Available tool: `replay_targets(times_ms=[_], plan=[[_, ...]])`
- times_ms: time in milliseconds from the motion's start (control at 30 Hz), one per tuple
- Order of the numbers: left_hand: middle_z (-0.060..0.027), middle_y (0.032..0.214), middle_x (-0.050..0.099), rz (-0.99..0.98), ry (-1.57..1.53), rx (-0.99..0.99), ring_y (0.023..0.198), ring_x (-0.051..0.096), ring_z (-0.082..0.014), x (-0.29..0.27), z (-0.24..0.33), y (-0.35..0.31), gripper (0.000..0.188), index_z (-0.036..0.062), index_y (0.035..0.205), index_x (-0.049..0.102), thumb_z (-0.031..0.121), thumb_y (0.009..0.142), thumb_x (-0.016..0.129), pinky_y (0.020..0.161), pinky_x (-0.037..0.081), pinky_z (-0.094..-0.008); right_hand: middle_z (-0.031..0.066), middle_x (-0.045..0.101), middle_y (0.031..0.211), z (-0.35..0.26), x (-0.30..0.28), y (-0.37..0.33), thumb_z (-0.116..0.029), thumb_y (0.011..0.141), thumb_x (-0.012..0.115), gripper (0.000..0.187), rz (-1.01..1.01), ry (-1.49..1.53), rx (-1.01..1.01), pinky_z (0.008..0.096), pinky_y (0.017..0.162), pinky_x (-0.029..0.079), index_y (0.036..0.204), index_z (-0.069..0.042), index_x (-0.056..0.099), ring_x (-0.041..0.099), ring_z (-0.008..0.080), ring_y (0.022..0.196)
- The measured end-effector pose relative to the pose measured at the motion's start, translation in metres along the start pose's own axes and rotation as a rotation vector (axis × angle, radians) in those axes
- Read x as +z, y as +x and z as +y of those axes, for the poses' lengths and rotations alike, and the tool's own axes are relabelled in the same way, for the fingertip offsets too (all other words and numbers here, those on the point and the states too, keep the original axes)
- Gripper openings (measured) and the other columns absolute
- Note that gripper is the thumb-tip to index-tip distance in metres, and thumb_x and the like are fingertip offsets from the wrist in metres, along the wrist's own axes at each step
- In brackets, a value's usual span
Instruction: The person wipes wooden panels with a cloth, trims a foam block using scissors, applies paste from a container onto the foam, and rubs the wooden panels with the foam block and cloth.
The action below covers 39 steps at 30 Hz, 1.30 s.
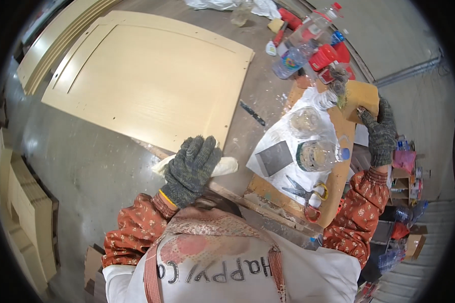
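Note:
My left hand (191, 169), in a dark grey knitted glove, is closed over a bunched off-white cloth (224, 167). The cloth pokes out on both sides of the hand, by the near edge of a cream panel (151, 70). Out to the right, my right hand (380, 132), gloved alike, grips a yellow sponge block (361, 100) by its right side, thumb toward me. The sponge is at the far right of a brown board (338, 202), beside a tuft of grey, frayed material (339, 77). The panel lies flat on the worktable (260, 96), with a recessed line along its edges.
On the board's white sheet (265, 156) are a dark square pad (274, 158), a cut-open bottle (316, 155) and a clear plastic cup (304, 122). Scissors (308, 194) lie nearer me. Bottles (293, 59) crowd the far right; stacked panels (60, 43) stand at left.

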<state>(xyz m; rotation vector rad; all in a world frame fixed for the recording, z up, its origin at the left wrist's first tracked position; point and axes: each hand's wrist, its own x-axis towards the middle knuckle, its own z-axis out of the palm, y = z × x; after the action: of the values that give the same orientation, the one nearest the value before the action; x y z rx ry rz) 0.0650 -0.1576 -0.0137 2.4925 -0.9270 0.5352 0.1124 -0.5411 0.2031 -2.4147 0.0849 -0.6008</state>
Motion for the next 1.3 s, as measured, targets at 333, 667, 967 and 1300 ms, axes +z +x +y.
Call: replay_targets(times_ms=[333, 667, 967, 1300], plan=[[-0.0133, 0.123, 0.056, 0.185, 0.217, -0.114, 0.12, 0.048, -0.031, 0.014, -0.031, 0.0, 0.037, 0.01, 0.115, 0.06, 0.016, 0.078, 0.056, 0.102, 0.036, -0.0457, 0.0143, 0.06, 0.118, 0.068, -0.001, 0.011, -0.024, 0.071, 0.076, 0.067, -0.048, -0.308, 0.117, 0.032, 0.091, 0.044, 0.128, -0.002, 0.049, 0.058, 0.0246, 0.108], [-0.0099, 0.131, 0.051, 0.049, 0.196, -0.272, 0.122, 0.046, -0.0308, -0.013, -0.037, -0.01, 0.046, 0.0117, 0.12, 0.056, 0.014, 0.074, 0.062, 0.104, 0.033, -0.0456, 0.0175, 0.057, 0.121, 0.122, -0.005, 0.077, -0.032, 0.073, 0.069, 0.064, 0.034, -0.686, 0.144, 0.0386, 0.093, 0.043, 0.129, -0.009, 0.048, 0.054, 0.0324, 0.112], [-0.0105, 0.124, 0.057, 0.074, 0.222, -0.143, 0.116, 0.051, -0.0296, -0.003, -0.005, -0.008, 0.036, 0.0131, 0.114, 0.062, 0.013, 0.079, 0.055, 0.101, 0.037, -0.0449, 0.0202, 0.054, 0.12, 0.175, 0.032, 0.112, -0.024, 0.072, 0.068, 0.066, -0.242, -0.975, 0.023, 0.0414, 0.096, 0.041, 0.133, -0.016, 0.045, 0.049, 0.0356, 0.114], [-0.0112, 0.12, 0.057, 0.089, 0.128, -0.268, 0.108, 0.054, -0.0314, -0.003, 0.019, 0.004, 0.038, 0.0127, 0.11, 0.061, 0.012, 0.071, 0.061, 0.095, 0.043, -0.0432, 0.0144, 0.047, 0.135, 0.147, 0.02, 0.13, -0.018, 0.067, 0.073, 0.074, -0.592, -0.57, -0.064, 0.0371, 0.102, 0.036, 0.135, -0.014, 0.043, 0.043, 0.0303, 0.125]])
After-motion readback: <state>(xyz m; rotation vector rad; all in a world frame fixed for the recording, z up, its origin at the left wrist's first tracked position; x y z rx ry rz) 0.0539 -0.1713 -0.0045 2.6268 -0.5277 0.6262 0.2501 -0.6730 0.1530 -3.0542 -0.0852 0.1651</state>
